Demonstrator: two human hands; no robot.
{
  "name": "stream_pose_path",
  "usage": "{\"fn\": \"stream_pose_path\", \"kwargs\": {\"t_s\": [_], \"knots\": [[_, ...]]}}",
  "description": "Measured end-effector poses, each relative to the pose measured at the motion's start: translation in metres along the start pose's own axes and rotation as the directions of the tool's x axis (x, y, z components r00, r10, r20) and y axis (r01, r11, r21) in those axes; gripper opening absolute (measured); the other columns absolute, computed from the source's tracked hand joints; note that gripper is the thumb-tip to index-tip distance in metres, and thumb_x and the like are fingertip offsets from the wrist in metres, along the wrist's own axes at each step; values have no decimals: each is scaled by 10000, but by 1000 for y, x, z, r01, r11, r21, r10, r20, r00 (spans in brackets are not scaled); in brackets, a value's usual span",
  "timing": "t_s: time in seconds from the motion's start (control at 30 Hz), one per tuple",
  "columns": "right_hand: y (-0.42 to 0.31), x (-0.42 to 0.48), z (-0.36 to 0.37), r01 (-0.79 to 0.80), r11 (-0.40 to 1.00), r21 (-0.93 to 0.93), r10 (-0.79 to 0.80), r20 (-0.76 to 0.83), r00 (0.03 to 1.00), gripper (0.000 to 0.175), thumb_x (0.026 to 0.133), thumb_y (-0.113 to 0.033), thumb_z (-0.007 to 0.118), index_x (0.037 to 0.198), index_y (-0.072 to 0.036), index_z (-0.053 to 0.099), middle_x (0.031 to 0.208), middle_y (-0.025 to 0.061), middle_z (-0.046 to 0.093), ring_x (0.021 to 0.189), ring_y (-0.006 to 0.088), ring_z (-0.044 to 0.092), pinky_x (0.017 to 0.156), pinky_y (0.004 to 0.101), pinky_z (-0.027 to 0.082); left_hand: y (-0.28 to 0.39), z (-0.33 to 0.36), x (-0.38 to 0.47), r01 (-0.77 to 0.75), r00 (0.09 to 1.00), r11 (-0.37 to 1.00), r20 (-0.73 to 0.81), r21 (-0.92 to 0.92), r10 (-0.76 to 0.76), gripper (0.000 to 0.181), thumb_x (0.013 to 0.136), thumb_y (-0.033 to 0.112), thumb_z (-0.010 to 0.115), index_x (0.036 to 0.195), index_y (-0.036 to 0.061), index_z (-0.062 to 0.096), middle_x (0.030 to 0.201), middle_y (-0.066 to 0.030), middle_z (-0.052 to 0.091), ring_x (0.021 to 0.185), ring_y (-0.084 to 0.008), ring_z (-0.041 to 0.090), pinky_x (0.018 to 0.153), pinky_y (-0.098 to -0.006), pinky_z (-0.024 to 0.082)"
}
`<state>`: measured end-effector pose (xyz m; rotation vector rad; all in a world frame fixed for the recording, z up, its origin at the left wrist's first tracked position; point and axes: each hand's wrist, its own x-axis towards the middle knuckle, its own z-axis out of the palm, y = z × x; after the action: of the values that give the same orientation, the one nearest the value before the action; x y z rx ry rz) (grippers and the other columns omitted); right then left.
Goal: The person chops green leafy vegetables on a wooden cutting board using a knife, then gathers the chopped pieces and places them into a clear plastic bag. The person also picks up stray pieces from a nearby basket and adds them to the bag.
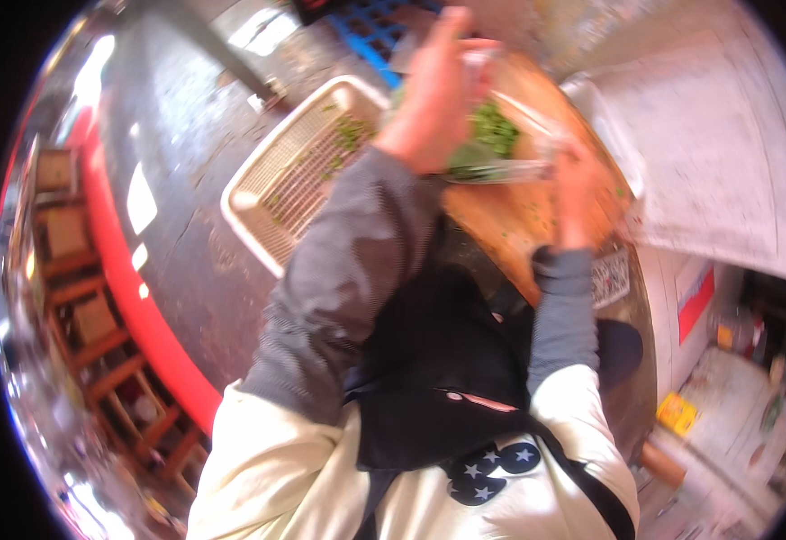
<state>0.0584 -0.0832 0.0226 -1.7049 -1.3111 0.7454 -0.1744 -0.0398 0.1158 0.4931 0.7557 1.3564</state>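
A clear plastic bag (527,121) with chopped green leaves (494,131) in it lies over an orange-brown wooden board (501,209). My left hand (437,98) is at the bag's far left side, with the film showing under its fingers. The bag's right edge is pinched in my right hand (574,192), above the board. Both hands are blurred, and my left hand and wrist hide part of the leaves. Small green scraps dot the board.
Left of the board, a cream plastic basket (251,196) with green bits stands on the dark floor (197,270). A blue plastic crate (366,37) is beyond it. White panels (724,148) rise at the right. Wooden stools (89,317) line the far left, beside a red band (129,297).
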Motion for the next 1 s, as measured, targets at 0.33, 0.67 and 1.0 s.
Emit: {"fn": "stream_pose_path", "kwargs": {"t_s": [0.33,0.67,1.0], "knots": [[-35,-21,-112,58,988,141,18,-483,876,239,951,-151,538,1138,-17,604,914,74,620,745,145,570,616,291,488,-27,86,-1,-22,933,973,354,228,-62,544,940,477,547,954,-53,666,645,-114,594,568,-236,584,633,-374,482],[29,-73,-175,-41,993,-107,6,-313,950,280,975,-107,474,1214,9,563,1165,139,612,1014,223,614,860,340,502,-39,-85,10,-317,948,728,189,607,255,442,874,371,685,1128,10,670,865,-86,698,665,-170,656,586,-330,532],[74,-72,-216,84,966,-245,-157,-295,943,274,957,-179,489,1141,9,564,1107,103,614,1016,234,582,887,341,448,-181,-353,21,237,971,-104,-238,966,0,671,804,374,732,1334,17,526,1332,-242,525,1239,-386,505,1026,-448,442]]}}
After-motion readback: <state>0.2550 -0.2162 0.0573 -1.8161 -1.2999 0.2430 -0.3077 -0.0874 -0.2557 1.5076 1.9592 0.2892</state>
